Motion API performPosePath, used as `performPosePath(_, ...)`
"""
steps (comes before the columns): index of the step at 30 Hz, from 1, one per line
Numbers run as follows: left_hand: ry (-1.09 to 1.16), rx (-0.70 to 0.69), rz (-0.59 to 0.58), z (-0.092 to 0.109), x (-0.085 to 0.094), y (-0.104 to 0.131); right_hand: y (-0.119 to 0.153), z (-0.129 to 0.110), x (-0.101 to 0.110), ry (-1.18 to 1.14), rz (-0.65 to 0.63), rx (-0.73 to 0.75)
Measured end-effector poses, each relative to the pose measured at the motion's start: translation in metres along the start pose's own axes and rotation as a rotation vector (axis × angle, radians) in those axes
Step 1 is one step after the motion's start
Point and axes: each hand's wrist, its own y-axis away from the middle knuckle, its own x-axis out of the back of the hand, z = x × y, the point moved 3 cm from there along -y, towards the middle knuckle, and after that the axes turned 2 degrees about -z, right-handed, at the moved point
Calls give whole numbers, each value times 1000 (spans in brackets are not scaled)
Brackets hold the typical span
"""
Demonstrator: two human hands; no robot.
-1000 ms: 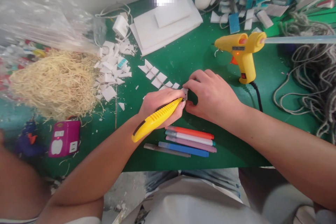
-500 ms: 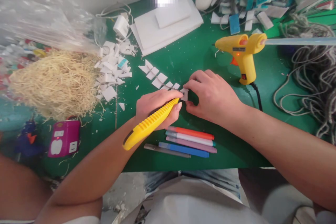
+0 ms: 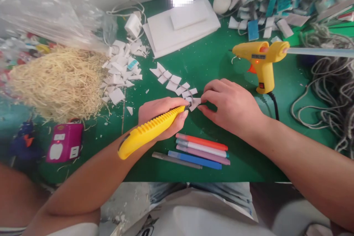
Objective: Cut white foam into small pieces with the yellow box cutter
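Note:
My left hand [image 3: 163, 118] is closed around a yellow utility knife [image 3: 151, 129], its dark front end at the near end of a chain of white pieces. The chain [image 3: 173, 83] is made of small white pieces along a grey cord, running up and left over the green table. My right hand [image 3: 229, 101] pinches the edge of a white piece [image 3: 195, 103] at that near end, just right of the knife tip. Felt pens, among them a red one [image 3: 203, 142] and a blue one [image 3: 196, 159], lie below my hands.
A yellow glue gun [image 3: 261, 62] stands at the right beside tangled grey cord [image 3: 329, 81]. White sheets [image 3: 182, 29] lie at the back. Left are white scraps [image 3: 118, 70], a straw heap [image 3: 58, 81] and a magenta box [image 3: 65, 142]. Blue and white pieces [image 3: 276, 3] are piled back right.
The knife's back end has swung left and its front end now touches the white piece. My right hand has shifted slightly right with the piece. The whole view has moved a little.

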Motion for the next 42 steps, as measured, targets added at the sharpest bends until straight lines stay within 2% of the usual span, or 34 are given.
performPosePath(4, -1, 33, 85, -3, -1, 7, 2, -2, -3, -58, 35, 130)
performPosePath(10, -61, 58, 28, -5, -2, 10, 4, -1, -5, -82, 151, 119)
performPosePath(17, -56, 126, 14, -8, -6, 8, -1, -4, -12, -68, 90, 116)
performPosePath(24, -55, 133, 21, -8, -4, 7, -1, -2, -12, -98, 110, 134)
performPosePath(36, -76, 129, 8, -8, -4, 7, -2, -1, -14, -116, 98, 141)
performPosePath(42, -66, 79, 3, -8, -4, 6, -3, -2, -15, -111, 80, 123)
